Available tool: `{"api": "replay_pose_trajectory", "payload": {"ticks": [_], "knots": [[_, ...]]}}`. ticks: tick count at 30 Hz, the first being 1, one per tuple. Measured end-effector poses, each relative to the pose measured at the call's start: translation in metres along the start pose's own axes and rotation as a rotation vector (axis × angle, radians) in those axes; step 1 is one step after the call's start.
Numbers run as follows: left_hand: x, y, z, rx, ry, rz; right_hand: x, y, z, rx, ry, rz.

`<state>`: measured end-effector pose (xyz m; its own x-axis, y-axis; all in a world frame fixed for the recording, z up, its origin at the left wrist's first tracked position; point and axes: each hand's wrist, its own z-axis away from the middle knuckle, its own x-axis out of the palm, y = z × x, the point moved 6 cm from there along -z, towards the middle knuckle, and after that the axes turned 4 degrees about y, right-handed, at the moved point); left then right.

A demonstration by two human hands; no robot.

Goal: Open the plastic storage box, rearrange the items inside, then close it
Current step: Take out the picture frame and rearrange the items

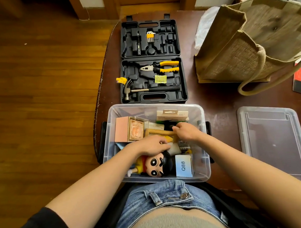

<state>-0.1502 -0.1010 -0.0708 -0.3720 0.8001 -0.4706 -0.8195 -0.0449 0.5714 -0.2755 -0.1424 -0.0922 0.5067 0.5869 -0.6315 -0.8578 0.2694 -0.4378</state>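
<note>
Digging in the lidless clear plastic storage box (203,145) at the near table edge, left hand (152,146) curled on the cartoon doll (155,165), right hand (187,131) pinching a wooden piece (158,131): tight packing risks snagging, tipping the pink box (122,129).

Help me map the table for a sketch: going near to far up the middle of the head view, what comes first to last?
Clear plastic storage box → black tool case's hammer → yellow-handled pliers → yellow hex key set.
</note>
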Motion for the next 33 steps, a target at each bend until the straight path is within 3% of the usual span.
{"api": "replay_pose_trajectory", "payload": {"ticks": [4,10,12,20,25,30,33], "knots": [[-0.011,0.005,0.014,0.057,0.069,-0.088,0.001,0.008,-0.002,0.089,0.009,-0.171],[-0.07,-0.004,0.05,0.136,0.657,-0.004,0.0,0.008,0.0,0.045,0.035,-0.107],[-0.087,-0.013,0.056,0.111,0.743,-0.082,0.001,0.007,0.001,0.028,0.026,-0.081],[-0.099,-0.028,0.05,0.017,0.53,-0.476,-0.003,-0.005,0.004,-0.077,0.022,0.191],[-0.076,-0.047,0.044,-0.081,0.299,-0.515,0.007,-0.001,0.004,-0.039,-0.03,0.23],[-0.075,-0.045,0.044,-0.038,0.387,-0.491,0.007,-0.002,0.008,-0.025,-0.014,0.267],[-0.086,-0.045,0.053,-0.02,0.467,-0.335,-0.002,-0.01,0.01,-0.065,0.091,0.256]]}}
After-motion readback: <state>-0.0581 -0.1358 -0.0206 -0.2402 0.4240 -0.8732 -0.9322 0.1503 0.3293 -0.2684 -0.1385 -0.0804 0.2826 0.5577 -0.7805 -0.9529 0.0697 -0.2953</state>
